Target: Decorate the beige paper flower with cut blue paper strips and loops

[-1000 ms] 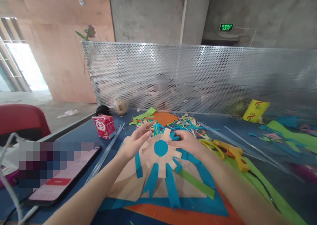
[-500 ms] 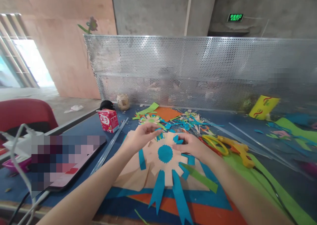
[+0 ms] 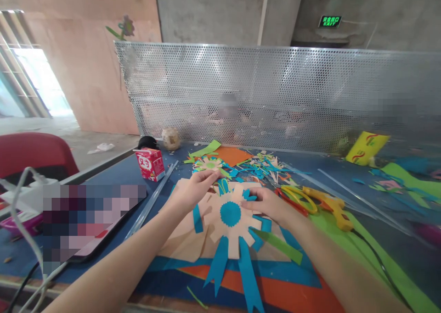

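Observation:
A beige flower-shaped rosette [image 3: 237, 247] with a scalloped blue centre [image 3: 230, 214] and two notched blue tails [image 3: 251, 281] lies before me on stacked coloured sheets. Beside its top edge, my left hand [image 3: 198, 189] has thumb and fingertips pressed together; whatever may be between them is too small to make out. Close to those fingertips stands a small blue loop with green edging [image 3: 223, 186]. My right hand [image 3: 267, 205] grips the rosette's upper right petals with curled fingers, near some blue pointed pieces [image 3: 248, 195]. A green strip [image 3: 280, 246] sticks out at the lower right.
Right of my hands lie yellow-handled scissors [image 3: 299, 200] and a yellow glue gun [image 3: 332, 207] with a black cord. Scraps [image 3: 265, 166] and another small flower [image 3: 208, 164] are behind. A red drink carton [image 3: 150, 164], clear sticks [image 3: 151, 200] and a blurred-out tablet-like device [image 3: 103, 230] stand left.
My left fingertips have shifted slightly up and left, uncovering the blue loop with green edging. My right hand stays at the petals. The view has tilted slightly.

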`<state>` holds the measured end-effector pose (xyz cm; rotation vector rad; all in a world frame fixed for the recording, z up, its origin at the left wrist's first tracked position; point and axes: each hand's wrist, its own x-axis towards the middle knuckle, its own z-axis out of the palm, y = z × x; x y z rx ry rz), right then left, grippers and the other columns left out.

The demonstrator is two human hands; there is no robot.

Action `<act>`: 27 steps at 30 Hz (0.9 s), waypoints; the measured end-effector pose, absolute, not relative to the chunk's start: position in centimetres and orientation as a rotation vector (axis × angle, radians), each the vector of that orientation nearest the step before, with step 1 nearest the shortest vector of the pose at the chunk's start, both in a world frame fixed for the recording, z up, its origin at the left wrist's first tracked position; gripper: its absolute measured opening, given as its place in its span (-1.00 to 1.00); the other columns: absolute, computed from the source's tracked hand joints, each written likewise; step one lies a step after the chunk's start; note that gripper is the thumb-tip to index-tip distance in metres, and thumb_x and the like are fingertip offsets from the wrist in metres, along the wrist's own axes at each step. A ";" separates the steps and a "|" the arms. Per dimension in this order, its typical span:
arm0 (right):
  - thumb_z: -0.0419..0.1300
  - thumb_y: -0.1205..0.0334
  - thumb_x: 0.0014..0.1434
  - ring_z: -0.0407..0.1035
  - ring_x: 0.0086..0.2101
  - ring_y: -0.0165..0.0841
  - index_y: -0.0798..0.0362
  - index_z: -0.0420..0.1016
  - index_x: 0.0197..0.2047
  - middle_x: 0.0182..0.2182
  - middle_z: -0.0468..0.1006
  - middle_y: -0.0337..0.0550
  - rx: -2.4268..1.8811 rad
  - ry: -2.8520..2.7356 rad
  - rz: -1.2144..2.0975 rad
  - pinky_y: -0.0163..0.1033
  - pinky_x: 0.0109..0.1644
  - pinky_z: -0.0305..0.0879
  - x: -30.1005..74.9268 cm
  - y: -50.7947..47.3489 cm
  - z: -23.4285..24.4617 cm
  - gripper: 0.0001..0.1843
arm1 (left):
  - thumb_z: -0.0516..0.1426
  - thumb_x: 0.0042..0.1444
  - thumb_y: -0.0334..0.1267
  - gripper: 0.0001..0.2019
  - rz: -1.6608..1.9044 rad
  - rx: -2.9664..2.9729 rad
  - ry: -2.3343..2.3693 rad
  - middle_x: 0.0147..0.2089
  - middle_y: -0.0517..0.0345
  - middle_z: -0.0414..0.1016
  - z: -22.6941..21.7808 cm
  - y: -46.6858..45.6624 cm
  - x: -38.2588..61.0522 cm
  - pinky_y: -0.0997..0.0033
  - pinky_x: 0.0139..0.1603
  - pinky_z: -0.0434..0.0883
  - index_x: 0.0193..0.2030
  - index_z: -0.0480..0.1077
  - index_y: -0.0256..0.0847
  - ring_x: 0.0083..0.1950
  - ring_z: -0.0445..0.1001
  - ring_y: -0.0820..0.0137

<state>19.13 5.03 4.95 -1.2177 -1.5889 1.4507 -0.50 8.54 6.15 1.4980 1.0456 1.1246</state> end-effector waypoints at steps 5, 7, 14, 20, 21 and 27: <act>0.28 0.07 -0.20 0.40 -0.40 -0.35 0.07 0.43 -0.27 -0.45 0.49 -0.22 -1.126 -1.511 1.544 -0.25 -0.29 0.31 19.1 5.1 5.0 -0.61 | 0.13 -0.10 -0.03 -0.70 1.102 1.464 1.004 -0.44 0.17 0.36 6.6 8.0 -0.5 0.53 -0.42 0.32 -0.38 0.44 -0.26 -0.39 0.31 0.48; 0.29 0.09 -0.20 0.41 -0.38 -0.34 0.07 0.43 -0.29 -0.44 0.50 -0.22 -1.100 -1.473 1.582 -0.22 -0.25 0.32 19.2 5.0 5.1 -0.63 | 0.14 -0.10 -0.04 -0.71 1.115 1.468 0.980 -0.43 0.17 0.36 6.7 7.7 -0.5 0.52 -0.41 0.32 -0.38 0.44 -0.25 -0.38 0.31 0.48; 0.20 0.07 -0.09 0.39 -0.39 -0.40 0.06 0.40 -0.27 -0.38 0.49 -0.20 -1.257 -1.613 1.421 -0.32 -0.34 0.31 19.3 4.8 5.3 -0.68 | 0.12 -0.06 -0.11 -0.69 1.204 1.602 1.037 -0.18 0.05 0.43 6.3 8.6 -0.6 0.48 -0.40 0.35 -0.19 0.40 -0.23 -0.26 0.40 0.39; 0.16 0.11 -0.08 0.21 -0.56 -0.48 0.11 0.36 -0.49 -0.59 0.33 -0.28 -1.372 -1.896 1.034 -0.38 -0.53 0.10 20.0 5.2 5.7 -0.79 | 0.22 -0.22 -0.27 -0.66 1.501 1.548 1.035 -0.26 0.05 0.49 6.8 9.5 -1.7 0.38 -0.25 0.38 -0.22 0.40 -0.28 -0.27 0.44 0.38; 0.16 0.13 -0.07 0.19 -0.56 -0.48 0.11 0.35 -0.52 -0.60 0.32 -0.28 -1.375 -1.922 0.984 -0.37 -0.52 0.09 20.1 5.2 5.7 -0.80 | 0.23 -0.23 -0.27 -0.66 1.518 1.532 1.016 -0.26 0.06 0.50 7.0 9.4 -1.8 0.37 -0.23 0.38 -0.23 0.40 -0.28 -0.26 0.45 0.39; 0.14 0.17 -0.07 0.24 -0.44 -0.38 0.10 0.37 -0.50 -0.51 0.40 -0.21 -1.417 -1.992 0.711 -0.30 -0.40 0.13 20.2 5.4 5.0 -0.84 | 0.25 -0.22 -0.26 -0.77 1.692 1.486 0.922 -0.27 0.07 0.53 7.6 9.2 -1.6 0.44 -0.28 0.38 -0.35 0.46 -0.26 -0.29 0.46 0.40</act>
